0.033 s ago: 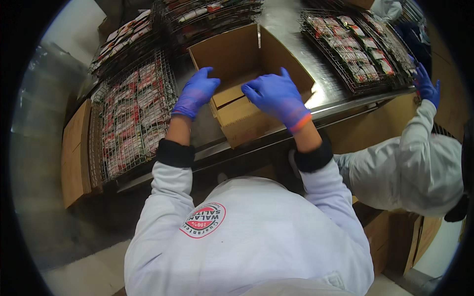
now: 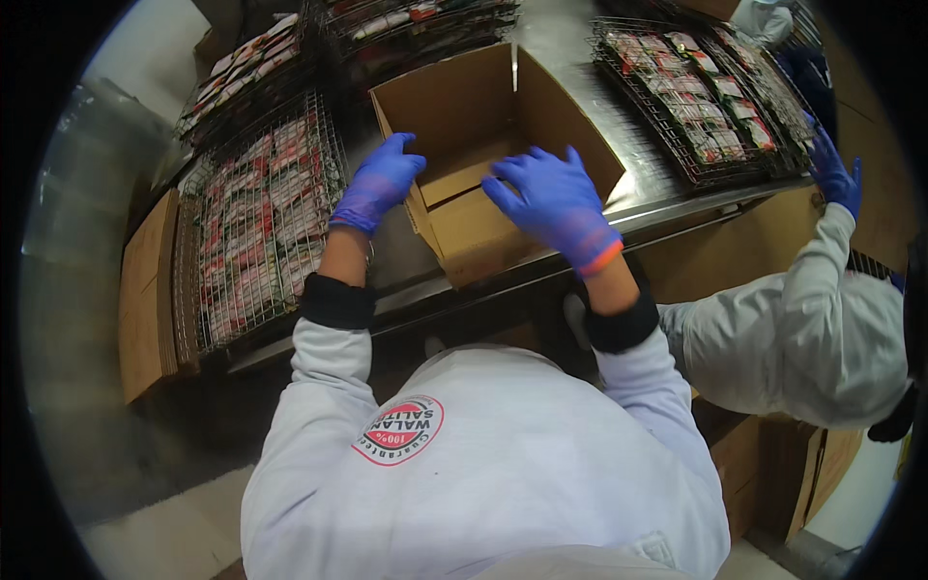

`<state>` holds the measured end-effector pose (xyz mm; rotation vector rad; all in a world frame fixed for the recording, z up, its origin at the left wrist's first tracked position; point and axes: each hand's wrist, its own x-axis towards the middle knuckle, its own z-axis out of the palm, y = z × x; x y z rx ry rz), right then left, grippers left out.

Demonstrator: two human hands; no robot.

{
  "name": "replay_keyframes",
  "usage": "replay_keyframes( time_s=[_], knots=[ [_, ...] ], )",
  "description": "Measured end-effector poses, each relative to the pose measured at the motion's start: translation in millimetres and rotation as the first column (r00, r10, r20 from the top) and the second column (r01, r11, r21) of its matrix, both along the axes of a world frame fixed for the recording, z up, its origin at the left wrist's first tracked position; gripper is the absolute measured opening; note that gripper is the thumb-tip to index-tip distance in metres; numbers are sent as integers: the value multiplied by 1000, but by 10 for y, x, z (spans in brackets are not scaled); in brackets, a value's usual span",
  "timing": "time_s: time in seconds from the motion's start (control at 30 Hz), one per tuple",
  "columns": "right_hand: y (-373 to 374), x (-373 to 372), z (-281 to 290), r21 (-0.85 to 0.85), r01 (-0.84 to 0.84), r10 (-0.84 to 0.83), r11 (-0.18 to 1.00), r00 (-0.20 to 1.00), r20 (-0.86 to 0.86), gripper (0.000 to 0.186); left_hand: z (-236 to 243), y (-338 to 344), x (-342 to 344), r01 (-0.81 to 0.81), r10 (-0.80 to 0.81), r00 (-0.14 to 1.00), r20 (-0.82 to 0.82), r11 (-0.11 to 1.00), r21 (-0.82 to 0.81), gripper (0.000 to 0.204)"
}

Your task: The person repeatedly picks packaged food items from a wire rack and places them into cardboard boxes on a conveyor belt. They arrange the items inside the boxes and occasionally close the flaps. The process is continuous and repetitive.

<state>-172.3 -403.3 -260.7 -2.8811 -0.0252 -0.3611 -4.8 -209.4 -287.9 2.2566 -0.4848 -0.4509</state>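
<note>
At the far left, a brown cardboard stack stands against a wire rack filled with rows of red-and-white packets; behind it, more packets lie on a second rack. Next comes the left hand, blue-gloved, at the left rim of an open cardboard box; its fingers are bent, but whether they grip the rim I cannot tell. The box sits mid-picture on the metal tabletop, close to the near edge, with stacked racks beyond it. Over its near right part is the right hand, gloved alike, fingers loosely spread wide, holding nothing visible. Farther right, another packet-filled rack rests on the tabletop, and just beside it is a co-worker's blue-gloved hand with a white sleeve.
</note>
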Motion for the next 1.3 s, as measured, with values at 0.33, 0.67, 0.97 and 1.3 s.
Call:
replay_keyframes(
  time_s=[0.33, 0.67, 0.97, 1.3],
  knots=[
    [-301, -398, -979, 155, -8, -4, 988, 997, 76, 26, -229, 178, 176, 65, 4, 964, 265, 966, -250, 63],
    [-660, -19, -1200, -19, 43, -33, 999, 930, 366, 30, -1297, 20, -305, -420, -351, 591, 726, 634, 649, 59],
    [297, 449, -1357, 44, 137, -144, 990, 949, 279, 28, 36, 746, -797, 157, -245, 702, 669, 969, 190, 48],
    [231, 683, -1241, 53, 88, -77, 995, 980, -182, 33, -444, 2585, -743, -336, -9, 502, 865, 919, 205, 50]
  ],
)
